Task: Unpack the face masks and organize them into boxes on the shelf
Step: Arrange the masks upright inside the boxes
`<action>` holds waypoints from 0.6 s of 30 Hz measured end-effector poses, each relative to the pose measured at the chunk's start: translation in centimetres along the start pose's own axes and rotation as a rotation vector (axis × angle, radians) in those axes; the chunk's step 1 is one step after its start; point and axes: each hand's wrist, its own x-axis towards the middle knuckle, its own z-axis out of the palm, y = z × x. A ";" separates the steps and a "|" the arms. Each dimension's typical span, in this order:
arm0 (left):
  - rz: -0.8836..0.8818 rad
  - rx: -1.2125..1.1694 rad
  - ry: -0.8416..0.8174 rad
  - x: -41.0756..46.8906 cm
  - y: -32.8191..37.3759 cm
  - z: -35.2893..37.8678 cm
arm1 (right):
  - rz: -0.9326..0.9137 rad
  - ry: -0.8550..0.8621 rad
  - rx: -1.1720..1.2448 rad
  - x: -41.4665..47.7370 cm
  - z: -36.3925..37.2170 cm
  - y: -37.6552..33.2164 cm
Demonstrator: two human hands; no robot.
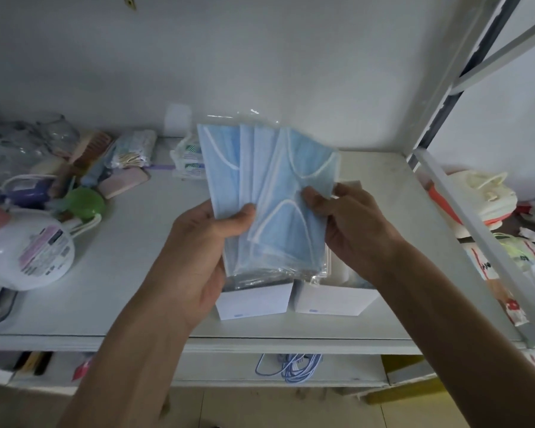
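Observation:
A fanned stack of light-blue face masks (260, 186) with white ear loops sits partly inside a clear plastic wrapper (269, 274), held upright above the shelf. My left hand (207, 242) grips the stack's left lower edge, thumb on the front. My right hand (349, 223) pinches the rightmost mask at its right edge. Below the masks stand two open white boxes, the left box (254, 299) and the right box (334, 299), near the shelf's front edge. What lies inside the boxes is mostly hidden by the masks.
The white shelf (130, 273) carries clutter at the left: a white bottle (28, 251), a green round item (84, 202), combs and packets. A small packet (189, 159) lies at the back. Bags and masks (476, 196) lie beyond the right frame post. Blue cords (291, 366) hang below.

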 end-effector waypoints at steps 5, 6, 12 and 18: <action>0.071 0.037 0.097 -0.1 0.5 -0.7 | -0.021 0.015 -0.041 -0.4 -0.3 -0.2; 0.089 0.049 0.127 -0.2 0.5 -0.6 | -0.009 -0.022 -0.041 -0.4 -0.3 -0.2; 0.180 0.188 0.204 -0.4 0.9 0.3 | 0.129 -0.214 -0.085 -0.4 0.1 0.0; 0.001 0.015 0.128 -0.4 1.6 0.1 | 0.150 -0.183 -0.158 0.0 -0.2 -0.3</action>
